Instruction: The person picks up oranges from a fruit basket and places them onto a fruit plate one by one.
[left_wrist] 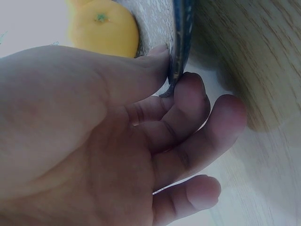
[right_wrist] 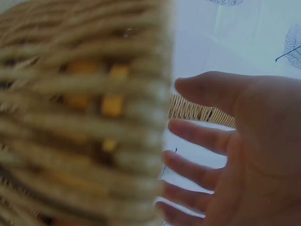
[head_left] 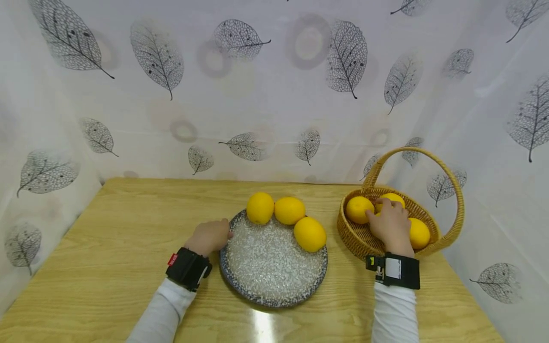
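Note:
My left hand [head_left: 210, 237] pinches the left rim of a speckled grey plate [head_left: 270, 271]; in the left wrist view, the thumb lies over the dark plate edge [left_wrist: 182, 37] with fingers beneath. Three oranges [head_left: 259, 208] sit along the plate's far and right side. On the right, my right hand [head_left: 391, 226] reaches into a wicker basket [head_left: 358, 243] holding several oranges [head_left: 419, 233]. Its spread fingers [right_wrist: 200, 136] show in the right wrist view behind the basket's wall, which hides the fruit below them. Whether the fingertips touch an orange, I cannot tell.
The basket's tall arched handle [head_left: 458, 205] rises right of my right hand. The wooden table [head_left: 141, 224] runs back to a white curtain [head_left: 266, 105] printed with dark leaves, which also hangs at both sides.

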`<control>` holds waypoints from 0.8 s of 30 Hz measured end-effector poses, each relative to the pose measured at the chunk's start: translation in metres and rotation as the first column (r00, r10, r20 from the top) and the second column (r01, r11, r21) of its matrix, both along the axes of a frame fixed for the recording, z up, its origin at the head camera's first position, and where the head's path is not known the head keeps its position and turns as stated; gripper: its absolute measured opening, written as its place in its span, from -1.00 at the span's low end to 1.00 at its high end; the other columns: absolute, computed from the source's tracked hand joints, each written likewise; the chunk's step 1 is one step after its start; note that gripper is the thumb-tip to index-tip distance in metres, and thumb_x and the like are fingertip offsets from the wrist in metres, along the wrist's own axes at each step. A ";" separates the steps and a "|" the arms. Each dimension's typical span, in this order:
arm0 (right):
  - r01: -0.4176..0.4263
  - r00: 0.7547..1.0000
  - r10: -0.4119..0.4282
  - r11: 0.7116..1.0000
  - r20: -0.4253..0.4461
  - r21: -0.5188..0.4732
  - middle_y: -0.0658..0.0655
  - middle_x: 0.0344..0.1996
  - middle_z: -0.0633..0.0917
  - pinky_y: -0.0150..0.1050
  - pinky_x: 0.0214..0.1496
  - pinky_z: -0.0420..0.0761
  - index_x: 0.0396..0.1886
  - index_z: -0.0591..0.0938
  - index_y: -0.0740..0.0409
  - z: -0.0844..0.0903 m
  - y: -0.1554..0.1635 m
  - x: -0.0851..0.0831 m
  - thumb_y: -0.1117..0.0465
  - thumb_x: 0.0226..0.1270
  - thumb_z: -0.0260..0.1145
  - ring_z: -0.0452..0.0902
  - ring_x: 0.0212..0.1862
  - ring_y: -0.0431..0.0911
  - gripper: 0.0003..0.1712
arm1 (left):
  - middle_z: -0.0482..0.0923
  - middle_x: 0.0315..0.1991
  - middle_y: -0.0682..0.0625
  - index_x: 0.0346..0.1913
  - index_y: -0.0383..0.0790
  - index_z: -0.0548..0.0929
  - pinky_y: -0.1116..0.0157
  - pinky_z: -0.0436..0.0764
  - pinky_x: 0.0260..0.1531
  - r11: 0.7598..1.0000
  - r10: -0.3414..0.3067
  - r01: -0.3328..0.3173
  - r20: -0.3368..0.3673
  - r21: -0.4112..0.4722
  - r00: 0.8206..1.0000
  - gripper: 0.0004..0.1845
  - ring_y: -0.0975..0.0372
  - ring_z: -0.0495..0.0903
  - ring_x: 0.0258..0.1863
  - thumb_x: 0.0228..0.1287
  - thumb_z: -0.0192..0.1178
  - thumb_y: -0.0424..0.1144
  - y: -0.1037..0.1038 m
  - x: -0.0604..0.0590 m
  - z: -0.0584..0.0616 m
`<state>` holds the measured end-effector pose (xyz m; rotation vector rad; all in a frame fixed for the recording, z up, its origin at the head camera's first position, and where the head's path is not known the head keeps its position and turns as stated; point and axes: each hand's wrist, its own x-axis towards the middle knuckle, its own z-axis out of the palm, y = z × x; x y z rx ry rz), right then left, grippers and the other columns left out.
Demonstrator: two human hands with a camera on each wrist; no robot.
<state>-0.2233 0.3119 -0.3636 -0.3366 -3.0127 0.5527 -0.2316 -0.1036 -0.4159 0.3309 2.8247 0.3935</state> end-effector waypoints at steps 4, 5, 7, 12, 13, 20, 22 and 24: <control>0.028 0.995 -0.029 0.999 0.093 0.016 0.74 0.37 0.12 0.48 0.38 0.10 0.46 0.19 0.52 -0.003 0.007 0.001 -0.04 0.55 0.02 0.00 0.39 0.63 -0.21 | 0.71 -0.07 -0.30 0.02 -0.47 0.58 -0.05 0.67 -0.07 1.000 -0.001 0.001 -0.002 -0.007 1.000 -0.69 -0.09 0.71 -0.08 0.53 0.11 -0.21 0.000 -0.001 -0.001; 0.033 0.993 -0.034 0.999 0.113 0.012 0.75 0.38 0.10 0.49 0.38 0.09 0.47 0.17 0.53 -0.004 0.008 0.001 -0.05 0.54 0.02 -0.02 0.39 0.64 -0.19 | 0.71 -0.07 -0.30 0.03 -0.47 0.58 -0.05 0.67 -0.07 1.000 -0.001 0.001 -0.001 -0.008 1.000 -0.69 -0.09 0.71 -0.08 0.53 0.11 -0.21 0.000 -0.001 -0.001; 0.043 0.988 -0.043 0.999 0.145 0.006 0.74 0.39 0.08 0.50 0.37 0.09 0.47 0.14 0.54 -0.004 0.009 0.003 -0.06 0.54 0.03 -0.01 0.39 0.65 -0.16 | 0.71 -0.07 -0.30 0.03 -0.47 0.58 -0.04 0.67 -0.08 1.000 0.000 0.000 0.002 -0.008 1.000 -0.68 -0.08 0.71 -0.08 0.53 0.11 -0.21 0.000 -0.001 -0.001; 0.056 0.979 -0.059 0.998 0.196 0.023 0.71 0.39 0.08 0.52 0.31 0.16 0.48 0.12 0.53 -0.003 0.010 0.006 -0.09 0.54 0.03 0.07 0.33 0.69 -0.14 | 0.71 -0.08 -0.28 0.02 -0.45 0.59 -0.03 0.67 -0.09 1.000 0.003 -0.003 0.011 -0.001 1.000 -0.71 -0.04 0.70 -0.11 0.53 0.11 -0.22 0.001 0.000 0.001; 0.054 0.978 -0.059 0.998 0.202 0.030 0.72 0.38 0.08 0.52 0.29 0.19 0.48 0.12 0.53 -0.003 0.010 0.006 -0.10 0.54 0.03 0.06 0.32 0.70 -0.14 | 0.71 -0.09 -0.28 0.02 -0.45 0.59 -0.02 0.67 -0.09 1.000 0.003 -0.003 0.011 0.000 1.000 -0.71 -0.04 0.70 -0.11 0.53 0.11 -0.22 0.001 0.000 0.001; 0.053 0.973 -0.055 0.999 0.226 0.011 0.77 0.36 0.01 0.53 0.24 0.28 0.47 0.10 0.54 0.001 0.012 0.008 -0.11 0.53 0.08 0.02 0.29 0.75 -0.10 | 0.71 -0.06 -0.30 0.04 -0.47 0.58 -0.03 0.67 -0.07 1.000 0.001 -0.001 0.006 -0.007 1.000 -0.68 -0.08 0.71 -0.08 0.53 0.11 -0.22 0.000 0.000 0.001; 0.042 0.968 -0.038 0.999 0.249 -0.013 0.77 0.37 0.01 0.53 0.25 0.28 0.49 0.10 0.51 0.001 0.012 0.008 -0.13 0.52 0.08 0.05 0.29 0.74 -0.09 | 0.71 -0.05 -0.30 0.05 -0.47 0.58 -0.03 0.67 -0.08 1.000 0.000 0.000 0.009 -0.007 1.000 -0.68 -0.08 0.71 -0.07 0.53 0.11 -0.22 0.000 0.000 0.002; 0.027 0.963 -0.017 0.999 0.269 -0.031 0.77 0.38 0.02 0.52 0.28 0.28 0.51 0.09 0.47 0.000 0.012 0.008 -0.16 0.52 0.08 0.09 0.30 0.73 -0.08 | 0.71 -0.06 -0.30 0.05 -0.47 0.58 -0.03 0.67 -0.08 1.000 0.000 0.000 0.012 -0.006 1.000 -0.68 -0.07 0.71 -0.08 0.53 0.10 -0.22 0.000 0.000 0.002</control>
